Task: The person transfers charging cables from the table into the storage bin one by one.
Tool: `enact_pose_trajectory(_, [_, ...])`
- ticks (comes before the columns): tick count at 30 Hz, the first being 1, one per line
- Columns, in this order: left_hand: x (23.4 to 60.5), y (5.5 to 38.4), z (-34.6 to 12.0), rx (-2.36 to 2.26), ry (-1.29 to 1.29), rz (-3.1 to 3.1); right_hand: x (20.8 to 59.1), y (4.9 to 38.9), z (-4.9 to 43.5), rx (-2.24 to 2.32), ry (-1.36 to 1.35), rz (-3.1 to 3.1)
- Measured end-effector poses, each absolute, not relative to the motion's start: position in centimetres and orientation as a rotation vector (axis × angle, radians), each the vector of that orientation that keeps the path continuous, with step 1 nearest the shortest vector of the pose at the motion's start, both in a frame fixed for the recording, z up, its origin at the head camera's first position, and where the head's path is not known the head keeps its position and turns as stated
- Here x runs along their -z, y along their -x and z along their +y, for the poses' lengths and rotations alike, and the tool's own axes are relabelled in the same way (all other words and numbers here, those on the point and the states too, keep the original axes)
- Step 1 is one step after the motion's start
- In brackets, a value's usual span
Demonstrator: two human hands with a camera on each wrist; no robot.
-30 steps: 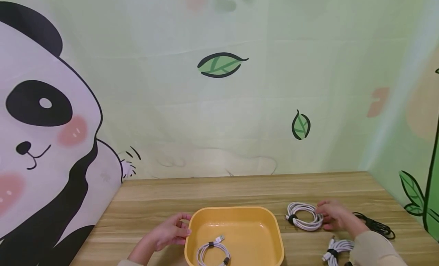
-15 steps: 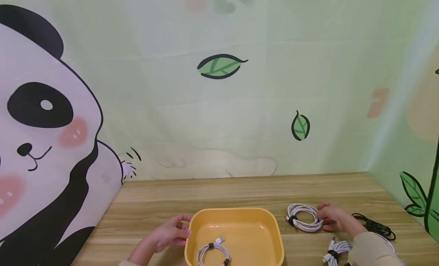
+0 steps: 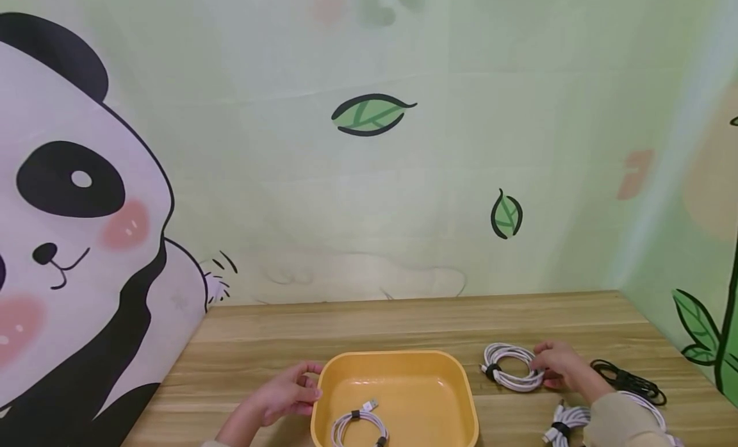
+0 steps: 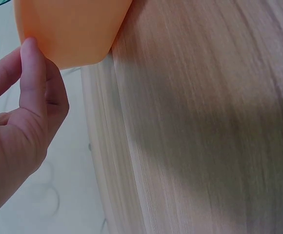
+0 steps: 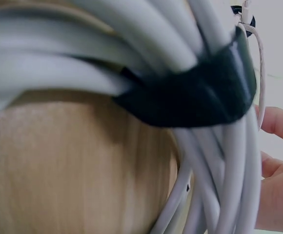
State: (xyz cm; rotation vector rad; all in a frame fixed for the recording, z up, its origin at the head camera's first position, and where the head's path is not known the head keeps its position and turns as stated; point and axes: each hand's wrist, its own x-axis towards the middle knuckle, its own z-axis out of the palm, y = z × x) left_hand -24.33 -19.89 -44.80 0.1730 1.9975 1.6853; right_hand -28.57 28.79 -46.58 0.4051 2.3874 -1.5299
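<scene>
My left hand [image 3: 288, 392] holds the left edge of the yellow tray [image 3: 426, 402]. In the left wrist view the thumb [image 4: 31, 73] lies against the tray's outer wall [image 4: 73, 34]. Inside the tray is a coiled white USB cable [image 3: 337, 426] with dark ties. My right hand [image 3: 565, 367] pinches the right side of a coiled white cable [image 3: 516, 384], which lies on the table with a black strap at its left. In the right wrist view the fingers [image 5: 278, 119] touch a thin white strand, partly hidden by a nearer bundle.
A black cable [image 3: 637, 386] lies right of my right hand. Under the right forearm is another white cable bundle [image 3: 573, 416], its black strap [image 5: 195, 95] large in the right wrist view. A printed backdrop [image 3: 403, 197] closes off the wooden table's [image 3: 369, 325] far edge.
Both hands keep nearly the same places. My right fingers close slightly on the coiled cable's edge, and the head view has tilted up a little.
</scene>
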Motion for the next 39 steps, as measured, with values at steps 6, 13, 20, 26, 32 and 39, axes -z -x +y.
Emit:
enact_pose_trajectory(6, [44.79,24.32,-19.88,-1.690,-0.165,1.995,46.72,28.66,28.52,1.541,-0.424,2.400])
enact_pose_trajectory(13, [44.84,24.31,-19.83,-1.692,-0.167,1.998,46.74,28.72,28.28,1.569,-0.447,2.394])
enact_pose_trajectory(20, [44.83,24.33,-19.85,-1.700,-0.176,1.983,46.63,28.72,28.26,1.557,-0.450,2.415])
enact_pose_trajectory(26, [44.85,24.38,-19.88,-1.700,-0.175,1.975,46.48,28.95,28.29,1.570,-0.422,2.428])
enact_pose_trajectory(32, [45.05,24.45,-19.87,-1.697,-0.186,1.980,46.27,28.96,28.44,1.610,-0.415,2.411])
enact_pose_trajectory(39, [45.01,24.46,-19.84,-1.692,-0.191,1.979,46.31,28.77,28.76,1.639,-0.420,2.387])
